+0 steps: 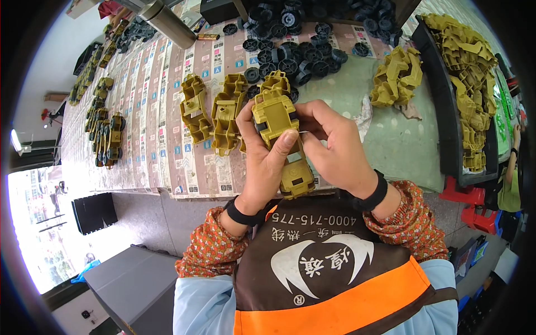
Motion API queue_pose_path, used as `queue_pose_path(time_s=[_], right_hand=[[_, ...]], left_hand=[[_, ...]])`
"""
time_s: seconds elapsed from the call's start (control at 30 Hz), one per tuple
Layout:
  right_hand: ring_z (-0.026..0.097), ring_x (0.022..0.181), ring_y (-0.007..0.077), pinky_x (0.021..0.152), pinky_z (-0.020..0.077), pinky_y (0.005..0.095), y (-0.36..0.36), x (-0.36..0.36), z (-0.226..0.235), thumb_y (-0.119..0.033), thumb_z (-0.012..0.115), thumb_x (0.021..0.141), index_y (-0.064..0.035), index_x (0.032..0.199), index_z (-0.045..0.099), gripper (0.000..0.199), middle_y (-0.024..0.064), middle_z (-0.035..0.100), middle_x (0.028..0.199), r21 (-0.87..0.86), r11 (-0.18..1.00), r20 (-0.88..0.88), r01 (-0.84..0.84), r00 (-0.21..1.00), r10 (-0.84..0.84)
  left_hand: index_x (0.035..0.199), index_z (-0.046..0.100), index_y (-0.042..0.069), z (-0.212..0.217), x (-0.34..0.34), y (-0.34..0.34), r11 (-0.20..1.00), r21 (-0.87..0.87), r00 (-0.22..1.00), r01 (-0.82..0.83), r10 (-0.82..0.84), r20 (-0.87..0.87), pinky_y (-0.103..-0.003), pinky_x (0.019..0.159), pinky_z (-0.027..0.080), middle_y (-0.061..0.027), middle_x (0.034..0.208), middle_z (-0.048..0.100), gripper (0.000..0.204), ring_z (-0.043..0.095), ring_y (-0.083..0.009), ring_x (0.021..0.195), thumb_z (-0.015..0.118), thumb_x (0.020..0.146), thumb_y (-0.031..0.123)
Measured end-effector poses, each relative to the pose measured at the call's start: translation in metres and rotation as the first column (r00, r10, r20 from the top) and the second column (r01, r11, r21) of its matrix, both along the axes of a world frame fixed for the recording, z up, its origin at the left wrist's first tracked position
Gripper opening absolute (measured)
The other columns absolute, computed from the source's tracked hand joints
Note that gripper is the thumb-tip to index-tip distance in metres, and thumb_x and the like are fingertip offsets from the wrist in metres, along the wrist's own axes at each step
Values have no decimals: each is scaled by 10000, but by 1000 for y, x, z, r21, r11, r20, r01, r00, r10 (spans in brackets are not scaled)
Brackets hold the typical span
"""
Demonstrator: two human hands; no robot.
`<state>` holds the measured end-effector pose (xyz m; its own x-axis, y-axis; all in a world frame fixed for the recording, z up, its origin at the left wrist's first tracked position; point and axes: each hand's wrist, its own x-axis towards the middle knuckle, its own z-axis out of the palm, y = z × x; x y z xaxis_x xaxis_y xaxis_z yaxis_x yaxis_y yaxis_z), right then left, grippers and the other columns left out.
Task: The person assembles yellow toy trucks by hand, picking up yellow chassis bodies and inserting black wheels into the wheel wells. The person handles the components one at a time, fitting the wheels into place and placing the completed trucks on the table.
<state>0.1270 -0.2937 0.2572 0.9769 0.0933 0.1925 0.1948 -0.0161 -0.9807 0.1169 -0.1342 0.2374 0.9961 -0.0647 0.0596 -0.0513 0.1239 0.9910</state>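
Above the near edge of the table, a mustard-yellow plastic toy truck [277, 119] is held between my two hands. My left hand [261, 170] is closed round its left side, thumb on top. My right hand [341, 149] is closed on the right side with bent fingers; its fingertips are partly hidden, and a thin pale thing shows by them. Dark wheels show at the truck's sides. Just left of it lie two yellow truck bodies, one [195, 108] beside another [227, 111]. Beyond them is a heap of black toy wheels [319, 57].
A black crate [450, 137] piled with yellow parts stands at the right, near a loose yellow cluster [397, 77]. Wheeled toy trucks [108, 138] line the left side. A steel flask [168, 25] stands far left. Another person's hand [516, 135] shows at the far right, above red stools [479, 219].
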Motion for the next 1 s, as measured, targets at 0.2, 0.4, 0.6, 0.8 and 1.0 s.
queue_pose_path(time_s=[0.2, 0.4, 0.6, 0.8, 1.0], right_hand=[[725, 910, 341, 846, 581, 376, -3, -8, 2, 58, 525, 759, 60, 1169, 613, 419, 205, 679, 1030, -138, 990, 139, -34, 989, 53], [718, 1064, 252, 890, 568, 350, -2, -8, 21, 26, 553, 832, 39, 1243, 627, 418, 163, 700, 1166, -109, 968, -119, -226, 970, 213], [690, 1096, 197, 938, 523, 303, -28, 8, 21, 28, 560, 912, 5, 1304, 635, 400, 111, 710, 1206, -233, 966, -88, -114, 992, 95], [674, 1023, 166, 818, 531, 306, -36, 5, 16, 31, 568, 932, -15, 1230, 664, 316, 92, 694, 1156, -311, 940, -160, -140, 983, 94], [675, 955, 201, 746, 534, 300, -12, 1, 14, 29, 592, 921, -11, 1170, 666, 263, 104, 657, 1040, -431, 882, -42, -191, 981, 191]], left_hand=[[1562, 139, 158, 6, -9, 2, 984, -146, 994, 104, -108, -21, -375, 1049, 499, -118, 1382, 519, 744, 568, -205, 1227, 662, 1036, 110], [1548, 190, 118, 11, -6, 22, 997, -32, 991, 76, -79, -112, -328, 919, 558, -109, 1302, 548, 796, 610, -182, 1110, 737, 971, 85], [1521, 252, 130, 51, 35, 155, 989, 102, 984, -107, 120, -134, -384, 906, 612, -174, 1265, 637, 840, 703, -270, 1089, 810, 894, 150], [1458, 464, 125, 2, 84, 383, 278, 803, 823, -527, 403, 400, -431, 1000, 515, -204, 1268, 656, 721, 659, -349, 1160, 810, 831, 209], [1529, 442, 189, -20, 104, 411, -386, 796, 690, -466, 404, 600, -471, 1022, 496, -248, 1335, 645, 770, 644, -398, 1207, 787, 878, 411]])
